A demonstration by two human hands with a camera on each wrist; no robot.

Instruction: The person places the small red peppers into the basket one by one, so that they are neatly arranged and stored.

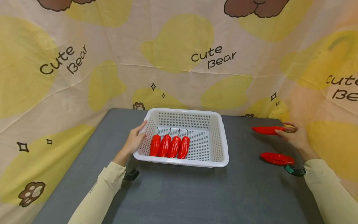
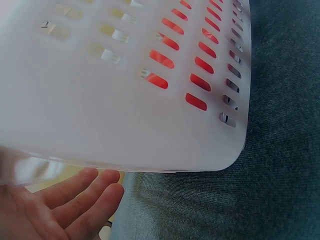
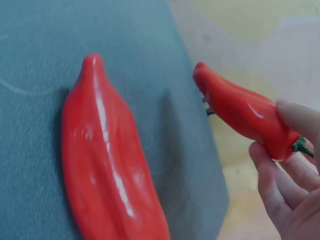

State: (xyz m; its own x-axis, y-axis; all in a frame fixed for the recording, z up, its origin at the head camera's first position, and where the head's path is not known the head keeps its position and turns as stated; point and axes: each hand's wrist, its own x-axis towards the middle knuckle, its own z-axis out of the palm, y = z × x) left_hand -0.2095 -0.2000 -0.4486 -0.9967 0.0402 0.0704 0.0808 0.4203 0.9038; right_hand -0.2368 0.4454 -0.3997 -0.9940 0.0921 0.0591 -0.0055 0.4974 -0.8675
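A white perforated plastic basket (image 1: pixel 215 163) stands mid-table, with several red peppers (image 1: pixel 165 145) side by side along its left part, green stems pointing away. My left hand (image 1: pixel 133 141) holds the basket's left rim; its fingers (image 2: pixel 100 205) show past the edge in the left wrist view. At the far right, my right hand (image 1: pixel 296 137) pinches a red pepper (image 1: pixel 267 130) near its stem end, between thumb and fingers, above the table. Below that hand, another red pepper (image 1: pixel 277 159) lies on the table; it looms large in the right wrist view.
The dark grey table (image 1: pixel 184 196) ends at the back and right against a hanging cloth (image 1: pixel 173 56) printed with bears and lettering. A black band (image 1: pixel 131 175) is on the left wrist, and a band with a green part (image 1: pixel 293 170) on the right.
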